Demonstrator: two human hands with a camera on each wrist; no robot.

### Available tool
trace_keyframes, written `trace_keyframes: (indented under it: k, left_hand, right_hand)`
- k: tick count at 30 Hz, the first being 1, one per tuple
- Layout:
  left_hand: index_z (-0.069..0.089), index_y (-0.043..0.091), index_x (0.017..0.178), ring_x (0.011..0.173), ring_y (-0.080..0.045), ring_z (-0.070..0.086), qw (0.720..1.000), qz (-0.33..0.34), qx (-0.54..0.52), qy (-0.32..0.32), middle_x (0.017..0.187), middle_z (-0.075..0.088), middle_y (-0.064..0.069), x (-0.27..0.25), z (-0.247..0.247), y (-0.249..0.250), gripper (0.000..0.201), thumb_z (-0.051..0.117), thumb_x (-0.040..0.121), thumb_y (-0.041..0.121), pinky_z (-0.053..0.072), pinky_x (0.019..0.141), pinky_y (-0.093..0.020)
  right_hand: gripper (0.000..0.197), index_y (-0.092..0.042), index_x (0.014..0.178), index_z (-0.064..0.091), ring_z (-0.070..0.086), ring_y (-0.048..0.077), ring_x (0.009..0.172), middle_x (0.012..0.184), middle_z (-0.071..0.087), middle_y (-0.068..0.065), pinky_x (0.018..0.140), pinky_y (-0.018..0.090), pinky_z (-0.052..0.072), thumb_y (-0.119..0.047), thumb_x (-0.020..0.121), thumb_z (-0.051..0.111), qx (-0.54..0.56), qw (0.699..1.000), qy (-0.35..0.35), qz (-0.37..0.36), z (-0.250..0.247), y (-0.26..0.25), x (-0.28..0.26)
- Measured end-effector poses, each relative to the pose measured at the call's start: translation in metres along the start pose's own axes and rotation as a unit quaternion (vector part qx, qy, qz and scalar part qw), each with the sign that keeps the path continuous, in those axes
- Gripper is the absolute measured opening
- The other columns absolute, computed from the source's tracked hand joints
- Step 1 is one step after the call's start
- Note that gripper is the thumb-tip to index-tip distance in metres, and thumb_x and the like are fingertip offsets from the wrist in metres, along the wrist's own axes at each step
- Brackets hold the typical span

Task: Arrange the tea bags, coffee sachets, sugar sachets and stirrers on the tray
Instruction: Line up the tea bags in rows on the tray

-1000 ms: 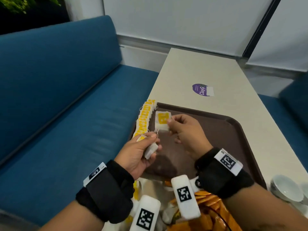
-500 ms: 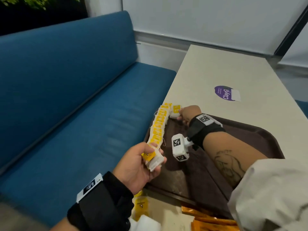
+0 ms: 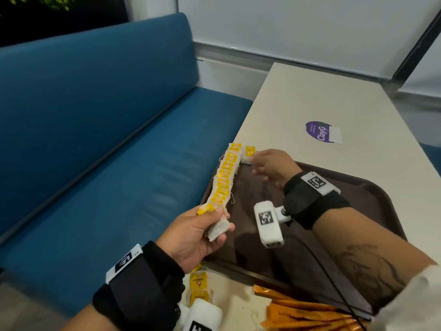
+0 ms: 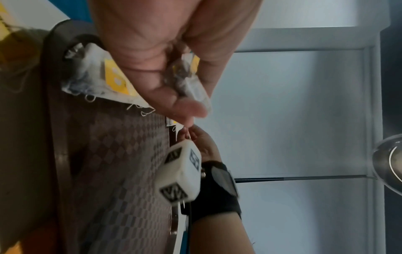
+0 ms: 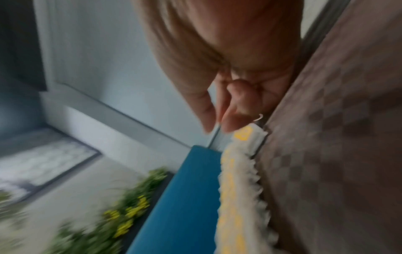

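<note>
A row of white tea bags with yellow tags (image 3: 225, 177) lies along the left edge of the brown tray (image 3: 358, 204). At the row's far end, in the tray's far left corner, lies one more tea bag (image 3: 249, 152). My right hand (image 3: 259, 158) reaches over the tray, and its loosely extended fingertips are at that bag's edge. The right wrist view shows the same tea bag (image 5: 244, 134) just below the fingertips. My left hand (image 3: 222, 223) hovers at the row's near end and grips a small bunch of tea bags (image 3: 216, 231).
Orange coffee sachets (image 3: 310, 311) and loose tea bags (image 3: 199, 283) lie on the white table in front of the tray. A purple sticker (image 3: 322, 132) is on the table beyond it. A blue sofa (image 3: 95, 139) runs along the left. A cup (image 4: 389, 163) stands at the right.
My right hand carried one tea bag from beside the left hand to the tray's far left corner and set it at the row's end. The left hand kept its bunch.
</note>
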State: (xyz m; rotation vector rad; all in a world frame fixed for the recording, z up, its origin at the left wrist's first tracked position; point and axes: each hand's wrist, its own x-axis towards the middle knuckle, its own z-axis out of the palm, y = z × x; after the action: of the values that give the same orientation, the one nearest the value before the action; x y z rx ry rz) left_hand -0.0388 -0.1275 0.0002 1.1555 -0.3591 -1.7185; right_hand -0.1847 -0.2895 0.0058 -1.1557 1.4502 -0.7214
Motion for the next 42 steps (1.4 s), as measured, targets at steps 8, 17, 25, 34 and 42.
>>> trace_keyframes:
  k: [8,17,25,34,42]
  left_hand:
    - [0.059,0.017,0.105,0.042,-0.008,0.05,0.997,-0.031,0.039,-0.066,0.062,0.057,0.001,-0.013,0.014,-0.001,0.059,0.023,0.09,0.062,0.033,0.034,-0.014]
    - [0.055,0.009,0.117,0.067,-0.013,0.062,0.986,-0.037,0.068,-0.145,0.085,0.061,-0.007,-0.03,0.021,-0.008,0.032,0.039,0.095,0.026,0.048,0.049,-0.022]
    - [0.054,0.005,0.099,0.067,-0.021,0.067,0.993,-0.009,0.022,-0.113,0.089,0.063,-0.014,-0.023,0.012,-0.001,0.027,0.034,0.089,-0.01,0.058,0.054,-0.029]
    - [0.057,0.005,0.1,0.068,-0.023,0.067,0.996,-0.001,0.04,-0.078,0.081,0.06,-0.011,-0.008,0.001,-0.005,0.024,0.042,0.091,-0.011,0.058,0.055,-0.028]
    - [0.062,0.001,0.103,0.072,-0.027,0.068,0.997,-0.027,-0.001,-0.079,0.088,0.062,-0.017,-0.003,-0.015,-0.004,0.039,0.03,0.086,-0.014,0.059,0.057,-0.032]
  right_hand:
    - [0.03,-0.015,0.098,0.064,0.05,0.007,0.059,0.078,0.059,0.002,0.041,0.013,0.032,-0.027,0.075,0.078,-0.209,0.951,-0.208,-0.095,0.012,0.005,-0.118]
    - [0.018,-0.014,0.071,0.059,0.047,-0.004,0.039,0.056,0.055,-0.006,0.037,0.009,0.032,-0.01,0.077,0.075,-0.126,0.976,-0.146,-0.098,0.008,0.02,-0.152]
    - [0.012,-0.016,0.074,0.065,0.046,0.009,0.053,0.067,0.056,0.007,0.04,0.017,0.028,-0.011,0.085,0.066,-0.013,0.99,-0.127,-0.067,-0.011,0.011,-0.122]
    - [0.031,-0.017,0.064,0.05,0.051,0.016,0.047,0.06,0.051,0.005,0.034,0.017,0.034,-0.005,0.093,0.051,-0.099,0.986,0.073,-0.112,-0.013,-0.009,0.01]
    - [0.021,-0.021,0.073,0.053,0.062,0.02,0.074,0.082,0.058,0.002,0.055,0.016,0.048,-0.016,0.093,0.052,-0.039,0.996,0.077,-0.028,0.003,0.011,0.067]
